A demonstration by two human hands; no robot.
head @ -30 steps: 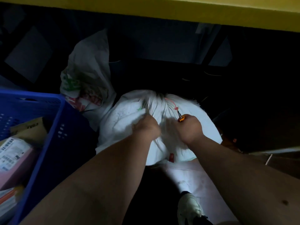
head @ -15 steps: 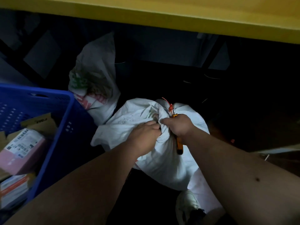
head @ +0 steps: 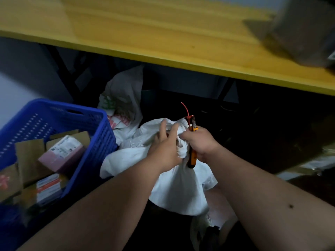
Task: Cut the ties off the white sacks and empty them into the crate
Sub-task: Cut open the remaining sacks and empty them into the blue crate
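A white sack [head: 174, 180] hangs lifted in front of me, its neck bunched between my hands. My left hand [head: 165, 147] holds the sack's neck, its fingers spread over the gathered cloth. My right hand [head: 200, 142] grips orange-handled cutters [head: 192, 156] together with the cloth. A red tie [head: 186, 112] sticks up by the cutter's tip at the sack's top. The blue crate [head: 101, 142] stands to the left, holding several parcels and cardboard boxes [head: 59, 154].
A second white sack [head: 123, 104] with green and red print leans behind, under the yellow table [head: 163, 38]. A grey box [head: 304, 29] sits on the table at the far right. My shoe [head: 201, 230] shows below the sack. The floor under the table is dark.
The sack has been lifted off the floor and drawn nearer the crate. The red tie now stands up at the cutter's tip. My left fingers have spread over the neck.
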